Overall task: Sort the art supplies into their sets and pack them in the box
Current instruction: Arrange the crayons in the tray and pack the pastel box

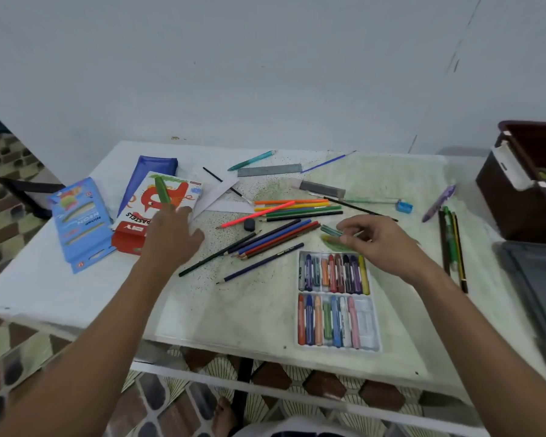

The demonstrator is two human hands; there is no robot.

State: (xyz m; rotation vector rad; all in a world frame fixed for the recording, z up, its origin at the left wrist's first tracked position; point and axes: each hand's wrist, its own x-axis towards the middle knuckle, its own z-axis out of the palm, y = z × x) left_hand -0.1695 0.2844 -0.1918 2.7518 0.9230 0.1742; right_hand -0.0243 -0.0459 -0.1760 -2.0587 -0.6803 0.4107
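Above the pastel tray [370,323], our right hand [379,244] pinches a teal crayon [331,230]; our left hand [171,234] grips a green crayon [162,190] over the pastels box [183,197]. Sorting step: both crayons probably go next into the tray's free slots.

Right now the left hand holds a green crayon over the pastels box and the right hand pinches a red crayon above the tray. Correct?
Not quite. In the head view the right hand pinches a teal crayon, not red. The rest stands: left hand, green crayon, white-and-red pastels box, clear plastic crayon tray.
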